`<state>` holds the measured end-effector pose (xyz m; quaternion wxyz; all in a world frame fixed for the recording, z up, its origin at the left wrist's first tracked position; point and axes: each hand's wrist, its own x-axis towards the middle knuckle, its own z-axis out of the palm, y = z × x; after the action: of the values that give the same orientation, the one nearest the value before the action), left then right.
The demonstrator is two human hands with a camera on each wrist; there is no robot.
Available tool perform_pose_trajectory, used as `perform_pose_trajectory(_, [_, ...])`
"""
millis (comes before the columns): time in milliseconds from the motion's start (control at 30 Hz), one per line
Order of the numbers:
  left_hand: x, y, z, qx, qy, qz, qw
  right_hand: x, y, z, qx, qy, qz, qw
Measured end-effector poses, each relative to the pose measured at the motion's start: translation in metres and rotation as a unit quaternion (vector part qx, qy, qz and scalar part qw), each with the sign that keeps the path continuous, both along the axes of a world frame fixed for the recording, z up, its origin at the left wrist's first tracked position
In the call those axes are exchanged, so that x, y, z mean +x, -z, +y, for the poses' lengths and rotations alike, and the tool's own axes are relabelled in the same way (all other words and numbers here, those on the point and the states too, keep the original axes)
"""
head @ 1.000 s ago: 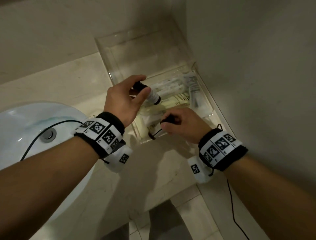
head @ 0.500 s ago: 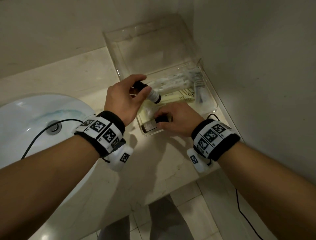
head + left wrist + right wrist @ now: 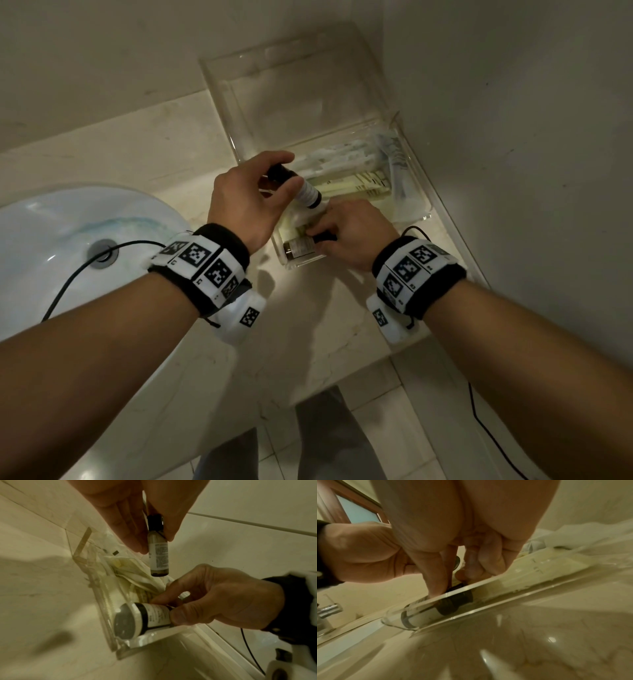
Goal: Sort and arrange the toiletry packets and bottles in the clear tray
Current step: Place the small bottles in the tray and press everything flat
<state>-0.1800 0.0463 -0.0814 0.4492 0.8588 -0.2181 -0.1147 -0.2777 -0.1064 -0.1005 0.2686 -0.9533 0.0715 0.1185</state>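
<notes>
Inspector: Left hand first. State?

Me: My left hand (image 3: 247, 202) grips a small bottle (image 3: 158, 555) by its black cap, fingers and thumb curled round it. It hangs above the clear tray (image 3: 416, 164), base pointing down toward the packets (image 3: 356, 178).

Inspector: And to the right?

Me: My right hand (image 3: 352, 236) pinches the second bottle (image 3: 145, 618) at its cap end. That bottle lies on its side in the near-left corner of the tray, long axis running along the front wall, base toward the left wall.

Inspector: What governs the next move?

Me: In my judgement, the free slot lies just behind the lying bottle, directly under my left hand. The held bottle must tilt to lie parallel with it.
</notes>
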Motion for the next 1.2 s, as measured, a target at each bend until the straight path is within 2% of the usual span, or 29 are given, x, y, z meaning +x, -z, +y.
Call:
perform_pose_trajectory(133, [-0.002, -0.002, -0.006, -0.011, 0.002, 0.005, 1.000, -0.007, 0.000, -0.002, 0.034, 0.003, -0.050, 0.998])
perform_pose_trajectory(200, [-0.003, -0.003, -0.010, -0.015, 0.003, 0.010, 1.000, -0.014, -0.003, -0.009, 0.085, 0.056, -0.105, 0.989])
perform_pose_trajectory(267, [-0.006, -0.003, -0.015, -0.022, 0.008, 0.023, 0.999, -0.019, -0.005, -0.021, 0.095, 0.117, -0.144, 0.978])
perform_pose_trajectory(567, [-0.030, 0.009, -0.044, 0.011, 0.094, 0.087, 0.992, -0.025, -0.014, -0.072, 0.082, 0.291, -0.204, 0.931])
perform_pose_trajectory(900, [-0.041, 0.024, -0.056, 0.105, 0.198, 0.005, 0.974, -0.021, -0.014, -0.080, 0.115, 0.308, -0.212, 0.920])
perform_pose_trajectory(1200, [-0.046, 0.025, -0.063, 0.133, 0.214, -0.065, 0.965, -0.025, -0.011, -0.081, 0.115, 0.303, -0.201, 0.924])
